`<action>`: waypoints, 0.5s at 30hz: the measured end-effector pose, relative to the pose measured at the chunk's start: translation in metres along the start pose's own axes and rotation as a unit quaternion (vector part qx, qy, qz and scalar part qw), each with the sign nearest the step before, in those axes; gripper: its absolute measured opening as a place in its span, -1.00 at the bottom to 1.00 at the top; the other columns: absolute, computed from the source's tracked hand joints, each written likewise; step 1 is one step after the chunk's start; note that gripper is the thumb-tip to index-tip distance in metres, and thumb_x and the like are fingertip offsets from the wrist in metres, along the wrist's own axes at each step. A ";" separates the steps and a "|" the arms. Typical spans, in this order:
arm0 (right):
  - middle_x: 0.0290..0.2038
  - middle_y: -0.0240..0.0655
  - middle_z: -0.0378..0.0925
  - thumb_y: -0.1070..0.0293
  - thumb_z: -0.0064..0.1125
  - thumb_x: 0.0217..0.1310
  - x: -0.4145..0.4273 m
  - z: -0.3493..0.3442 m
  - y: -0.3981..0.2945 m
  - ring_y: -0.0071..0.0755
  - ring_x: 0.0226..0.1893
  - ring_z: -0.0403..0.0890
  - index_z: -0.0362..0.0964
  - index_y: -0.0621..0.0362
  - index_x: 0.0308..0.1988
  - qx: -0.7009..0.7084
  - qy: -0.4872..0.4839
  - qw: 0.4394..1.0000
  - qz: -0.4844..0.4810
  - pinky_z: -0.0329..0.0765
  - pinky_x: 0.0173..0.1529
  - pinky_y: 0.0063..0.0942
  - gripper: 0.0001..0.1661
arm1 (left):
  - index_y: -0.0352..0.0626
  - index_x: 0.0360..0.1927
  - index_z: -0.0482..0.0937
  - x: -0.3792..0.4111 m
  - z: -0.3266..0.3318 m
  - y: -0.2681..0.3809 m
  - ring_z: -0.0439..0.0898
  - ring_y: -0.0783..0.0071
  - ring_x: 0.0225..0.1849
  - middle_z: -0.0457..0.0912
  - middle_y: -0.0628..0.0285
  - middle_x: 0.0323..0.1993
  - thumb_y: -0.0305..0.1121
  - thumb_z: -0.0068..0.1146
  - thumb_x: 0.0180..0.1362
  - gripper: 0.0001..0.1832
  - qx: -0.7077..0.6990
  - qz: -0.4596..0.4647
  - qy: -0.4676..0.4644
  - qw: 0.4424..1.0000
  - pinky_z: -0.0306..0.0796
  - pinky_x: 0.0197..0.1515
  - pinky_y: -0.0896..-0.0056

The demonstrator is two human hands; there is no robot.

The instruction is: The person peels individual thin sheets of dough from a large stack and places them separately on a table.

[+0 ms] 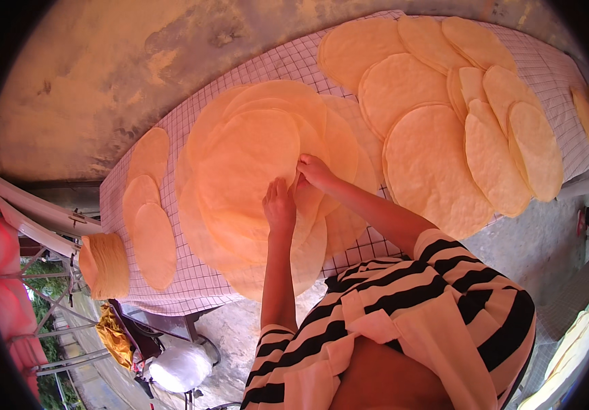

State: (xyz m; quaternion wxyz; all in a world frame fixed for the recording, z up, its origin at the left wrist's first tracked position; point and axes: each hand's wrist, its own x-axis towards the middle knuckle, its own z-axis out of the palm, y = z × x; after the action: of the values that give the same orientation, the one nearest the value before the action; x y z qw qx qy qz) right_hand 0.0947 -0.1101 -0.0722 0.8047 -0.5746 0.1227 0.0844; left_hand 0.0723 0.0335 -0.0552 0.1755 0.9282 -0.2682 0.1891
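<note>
Thin round sheets that look like dough or rice paper overlap in a broad pile on a table with a checked cloth. My left hand rests at the lower right part of the top sheet, fingertips on it near its edge. At that sheet's right edge, my right hand pinches the rim between thumb and fingers. The two hands are close together. Under the top sheet, others fan out on all sides.
More round sheets lie in overlapping stacks on the right and in a short row on the left. A tall stack of smaller rounds stands at the left end. A stained wall runs behind; a clear plastic bag is below the table.
</note>
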 end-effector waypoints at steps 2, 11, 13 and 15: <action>-0.50 -0.34 0.48 0.27 -0.17 0.22 0.007 -0.005 0.002 -0.49 -0.54 0.53 0.34 0.21 -0.28 -0.041 -0.004 0.999 -0.029 0.50 -0.47 -0.54 -0.75 | -0.30 -0.20 0.38 0.001 0.004 0.007 0.50 0.11 -0.16 0.52 0.05 -0.23 -0.41 0.03 0.03 -0.73 0.016 0.004 0.028 0.999 0.40 -0.23 0.11; -0.48 -0.31 0.41 0.20 -0.07 0.21 0.001 -0.001 0.025 -0.52 -0.56 0.42 0.26 0.17 -0.16 0.150 -0.076 0.986 0.009 0.42 -0.50 -0.53 -0.70 | -0.28 -0.30 0.42 0.058 -0.043 -0.077 0.55 0.04 -0.28 0.53 -0.11 -0.42 -0.32 0.02 0.10 -0.78 -0.011 -0.166 -0.116 0.979 0.38 -0.28 0.12; -0.44 -0.30 0.40 0.19 -0.06 0.21 0.004 0.000 0.030 -0.50 -0.50 0.43 0.24 0.15 -0.18 0.149 -0.109 0.983 0.020 0.44 -0.46 -0.51 -0.72 | -0.30 -0.22 0.45 0.109 -0.095 -0.138 0.54 0.03 -0.21 0.53 -0.12 -0.32 -0.29 0.04 0.09 -0.72 0.028 -0.132 -0.044 0.990 0.37 -0.18 0.20; -0.34 -0.28 0.41 0.21 -0.06 0.23 0.009 0.005 0.031 -0.45 -0.35 0.49 0.23 0.13 -0.26 0.105 -0.120 0.987 0.013 0.49 -0.36 -0.49 -0.77 | -0.32 -0.13 0.49 0.154 -0.168 -0.185 0.52 0.03 -0.13 0.54 -0.13 -0.22 -0.27 0.05 0.09 -0.65 0.111 -0.096 0.041 0.988 0.36 -0.09 0.28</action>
State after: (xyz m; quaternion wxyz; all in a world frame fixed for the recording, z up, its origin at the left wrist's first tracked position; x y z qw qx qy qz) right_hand 0.0950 -0.0957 -0.1019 0.8684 -0.4710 0.0405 0.1499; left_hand 0.2539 0.1856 0.1177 0.0992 0.9549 -0.1478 0.2376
